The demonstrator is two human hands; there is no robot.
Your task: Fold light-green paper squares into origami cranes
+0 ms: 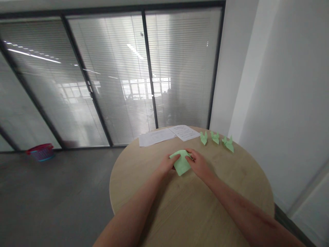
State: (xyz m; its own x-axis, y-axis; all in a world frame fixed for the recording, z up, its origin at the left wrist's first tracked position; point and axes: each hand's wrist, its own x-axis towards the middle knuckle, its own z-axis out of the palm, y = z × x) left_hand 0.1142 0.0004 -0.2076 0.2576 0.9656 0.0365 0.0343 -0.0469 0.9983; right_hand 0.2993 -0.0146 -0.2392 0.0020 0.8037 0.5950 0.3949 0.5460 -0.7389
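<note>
A folded light-green paper [181,164] lies near the middle of a round wooden table [144,178]. My left hand [167,164] pinches the paper's left corner. My right hand [199,163] presses down on its right edge, fingers curled over the fold. Both forearms reach in from the bottom of the view. Three finished green folded paper figures [216,138] stand in a row at the table's far right.
Two white printed sheets [168,134] lie at the table's far edge. Behind it runs a glass wall with blinds. A red and blue basket [40,151] sits on the grey floor at the left. A white wall stands close on the right.
</note>
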